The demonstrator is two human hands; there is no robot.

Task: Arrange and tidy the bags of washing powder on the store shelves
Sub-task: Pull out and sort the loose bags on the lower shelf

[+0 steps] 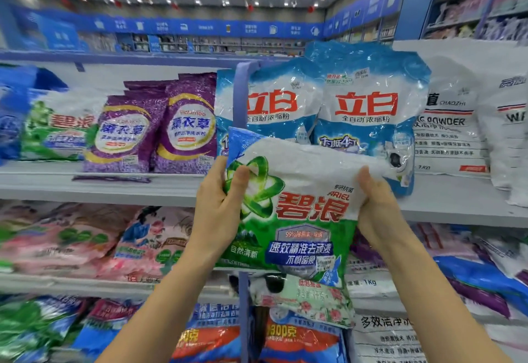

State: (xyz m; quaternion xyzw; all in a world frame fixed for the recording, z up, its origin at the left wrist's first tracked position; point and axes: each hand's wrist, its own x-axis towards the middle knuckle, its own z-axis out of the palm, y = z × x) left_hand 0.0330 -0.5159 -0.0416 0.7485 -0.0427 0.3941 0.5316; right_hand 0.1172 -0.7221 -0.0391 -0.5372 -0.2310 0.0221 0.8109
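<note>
1. the person holds a green and white bag of washing powder up in the air with both hands, in front of the shelves and not resting on any of them.
2. the left hand grips the bag's left edge, with the thumb curled over the front on the green swirl logo and the fingers hidden behind.
3. the right hand grips the bag's right edge, with the thumb pressed on the white upper part of the front and the fingers behind it.
4. the held bag is upright with its red lettering readable, and its top edge overlaps the lower part of two blue and white bags that stand side by side on the upper shelf.
5. a lilac upright post crosses in front of the left one of those two bags.
6. to the left on the same shelf stand purple bags, leaning slightly, and further left a green bag of the same brand as the held one.
7. to the right on that shelf stand white bags with dark print.
8. on the shelf below, to the left, pink bags lie flat in a loose heap.
9. just under the held bag a pale floral bag shows, and beneath it orange and blue bags.
</note>
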